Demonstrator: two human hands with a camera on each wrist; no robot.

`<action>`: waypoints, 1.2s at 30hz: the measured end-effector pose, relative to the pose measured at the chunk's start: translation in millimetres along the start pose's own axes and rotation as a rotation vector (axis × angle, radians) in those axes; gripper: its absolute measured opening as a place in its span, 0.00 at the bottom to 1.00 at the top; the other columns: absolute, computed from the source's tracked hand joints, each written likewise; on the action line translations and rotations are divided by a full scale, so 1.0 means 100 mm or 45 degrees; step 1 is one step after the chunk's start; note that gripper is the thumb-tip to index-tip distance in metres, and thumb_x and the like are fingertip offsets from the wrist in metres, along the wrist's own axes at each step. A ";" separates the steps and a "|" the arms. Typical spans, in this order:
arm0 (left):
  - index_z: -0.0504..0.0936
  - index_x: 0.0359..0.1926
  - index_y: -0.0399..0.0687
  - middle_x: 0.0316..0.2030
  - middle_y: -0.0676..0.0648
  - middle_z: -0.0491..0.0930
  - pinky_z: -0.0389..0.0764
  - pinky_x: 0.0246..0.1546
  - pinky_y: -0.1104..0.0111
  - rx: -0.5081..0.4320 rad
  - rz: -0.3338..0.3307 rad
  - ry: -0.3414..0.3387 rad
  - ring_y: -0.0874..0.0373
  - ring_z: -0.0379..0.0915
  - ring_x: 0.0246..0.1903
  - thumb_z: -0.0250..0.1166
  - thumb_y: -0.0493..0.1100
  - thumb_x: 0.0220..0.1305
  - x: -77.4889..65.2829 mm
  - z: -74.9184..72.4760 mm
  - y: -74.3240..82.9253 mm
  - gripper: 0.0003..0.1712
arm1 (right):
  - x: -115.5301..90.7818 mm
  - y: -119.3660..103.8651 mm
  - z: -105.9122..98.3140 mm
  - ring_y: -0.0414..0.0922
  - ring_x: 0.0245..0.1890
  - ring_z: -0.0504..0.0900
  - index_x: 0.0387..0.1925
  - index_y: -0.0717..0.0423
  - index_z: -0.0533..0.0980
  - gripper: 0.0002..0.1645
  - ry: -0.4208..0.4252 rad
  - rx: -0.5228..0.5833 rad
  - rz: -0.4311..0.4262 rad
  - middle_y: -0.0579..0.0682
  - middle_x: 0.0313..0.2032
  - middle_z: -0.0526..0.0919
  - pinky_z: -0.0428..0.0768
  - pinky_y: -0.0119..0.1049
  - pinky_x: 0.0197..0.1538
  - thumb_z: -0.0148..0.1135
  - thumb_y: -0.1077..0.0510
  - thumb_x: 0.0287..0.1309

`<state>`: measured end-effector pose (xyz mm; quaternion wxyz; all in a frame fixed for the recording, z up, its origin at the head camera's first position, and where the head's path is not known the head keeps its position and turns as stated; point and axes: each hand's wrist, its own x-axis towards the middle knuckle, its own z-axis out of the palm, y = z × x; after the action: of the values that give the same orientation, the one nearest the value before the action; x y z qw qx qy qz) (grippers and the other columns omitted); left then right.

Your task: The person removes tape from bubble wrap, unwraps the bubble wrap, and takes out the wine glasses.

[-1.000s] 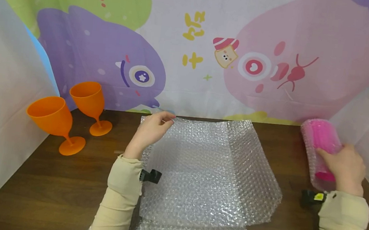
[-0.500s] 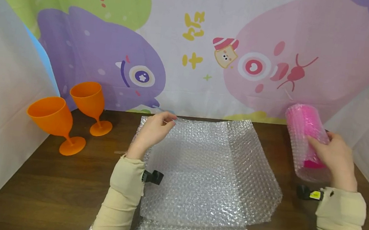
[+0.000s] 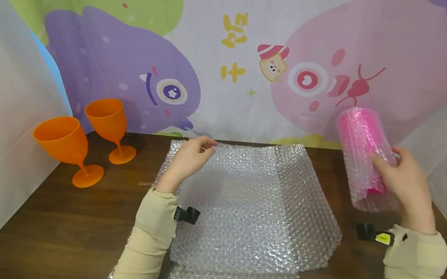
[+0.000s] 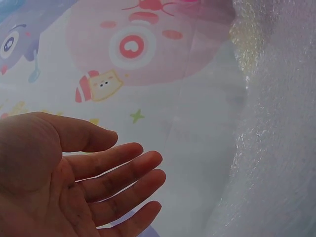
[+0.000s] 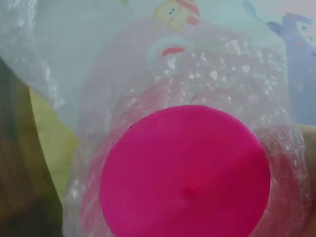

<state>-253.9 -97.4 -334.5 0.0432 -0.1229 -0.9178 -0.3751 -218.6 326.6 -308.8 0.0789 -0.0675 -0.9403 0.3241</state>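
My right hand grips a pink goblet rolled in clear bubble wrap, thumb across the near side. The roll leans upright at the back right of the table. From the right wrist, the goblet's round pink foot faces the camera inside the wrap's open end. A large sheet of bubble wrap lies flat in the middle of the table. Over its back left corner hovers my left hand, holding nothing. Its fingers are relaxed and slightly spread in the left wrist view.
Two orange goblets stand upright at the left of the dark wooden table. A cartoon-printed curtain rises along the back edge, with white panels at both sides. Another layer of bubble wrap extends to the front edge.
My right hand has lifted the wrapped goblet up and to the left from the far right of the table. My left hand has shifted slightly right.
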 end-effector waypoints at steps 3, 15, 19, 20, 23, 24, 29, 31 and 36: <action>0.77 0.51 0.46 0.43 0.44 0.79 0.75 0.42 0.59 0.006 -0.001 -0.002 0.50 0.75 0.44 0.51 0.45 0.65 0.00 0.00 0.02 0.17 | -0.03 -0.07 -0.01 0.70 0.48 0.66 0.65 0.72 0.47 0.49 0.029 0.037 -0.038 0.78 0.53 0.62 0.68 0.64 0.44 0.45 0.38 0.60; 0.77 0.50 0.46 0.43 0.44 0.79 0.75 0.42 0.59 0.028 0.016 0.008 0.50 0.76 0.43 0.51 0.43 0.64 -0.01 0.03 0.04 0.16 | -0.15 -0.30 -0.06 0.23 0.25 0.66 0.66 0.66 0.51 0.42 0.109 0.178 -0.161 0.75 0.49 0.68 0.69 0.22 0.24 0.51 0.45 0.59; 0.78 0.49 0.46 0.42 0.44 0.79 0.75 0.42 0.59 0.027 0.010 0.011 0.50 0.76 0.42 0.51 0.43 0.64 -0.01 0.04 0.05 0.16 | -0.22 -0.40 -0.07 0.21 0.27 0.65 0.66 0.65 0.50 0.41 0.121 0.266 -0.170 0.76 0.52 0.66 0.69 0.19 0.24 0.51 0.47 0.60; 0.78 0.49 0.46 0.42 0.44 0.80 0.75 0.42 0.59 0.028 0.009 0.013 0.50 0.76 0.42 0.51 0.43 0.64 -0.01 0.04 0.05 0.16 | -0.24 -0.43 -0.07 0.21 0.27 0.66 0.66 0.65 0.51 0.41 0.129 0.285 -0.174 0.75 0.52 0.66 0.70 0.19 0.24 0.51 0.47 0.60; 0.78 0.49 0.45 0.42 0.44 0.80 0.75 0.42 0.60 0.029 0.009 0.018 0.50 0.76 0.42 0.51 0.43 0.63 -0.01 0.04 0.06 0.16 | -0.28 -0.52 -0.04 0.22 0.27 0.68 0.65 0.66 0.52 0.39 0.138 0.346 -0.192 0.67 0.48 0.70 0.71 0.20 0.25 0.52 0.49 0.60; 0.77 0.49 0.45 0.42 0.43 0.80 0.75 0.42 0.60 0.025 0.007 0.020 0.50 0.76 0.42 0.51 0.42 0.63 -0.01 0.04 0.06 0.16 | -0.29 -0.55 -0.02 0.23 0.27 0.69 0.65 0.66 0.52 0.39 0.133 0.370 -0.205 0.65 0.46 0.70 0.72 0.20 0.25 0.52 0.50 0.60; 0.75 0.52 0.45 0.43 0.43 0.80 0.75 0.44 0.60 -0.030 0.000 0.037 0.50 0.76 0.43 0.52 0.43 0.62 -0.01 0.06 0.09 0.18 | -0.34 -0.70 0.12 0.26 0.31 0.71 0.66 0.65 0.50 0.38 0.012 0.440 -0.243 0.64 0.49 0.68 0.74 0.22 0.28 0.50 0.49 0.62; 0.74 0.54 0.46 0.43 0.44 0.80 0.75 0.44 0.60 -0.064 -0.008 0.052 0.51 0.76 0.43 0.53 0.44 0.62 -0.01 0.08 0.12 0.19 | -0.35 -0.75 0.18 0.26 0.32 0.71 0.66 0.64 0.49 0.38 -0.043 0.459 -0.247 0.66 0.52 0.66 0.75 0.23 0.30 0.49 0.49 0.63; 0.71 0.57 0.46 0.45 0.44 0.79 0.75 0.44 0.61 -0.146 -0.008 0.042 0.52 0.76 0.43 0.55 0.45 0.62 -0.03 0.14 0.17 0.22 | -0.38 -0.87 0.40 0.38 0.39 0.73 0.67 0.62 0.45 0.40 -0.170 0.540 -0.221 0.66 0.54 0.63 0.77 0.29 0.34 0.46 0.47 0.64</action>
<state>-246.6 -76.1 -333.4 0.0499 -0.1161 -0.8943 -0.4294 -195.7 228.1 -289.5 0.0565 0.0532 -0.8567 0.5099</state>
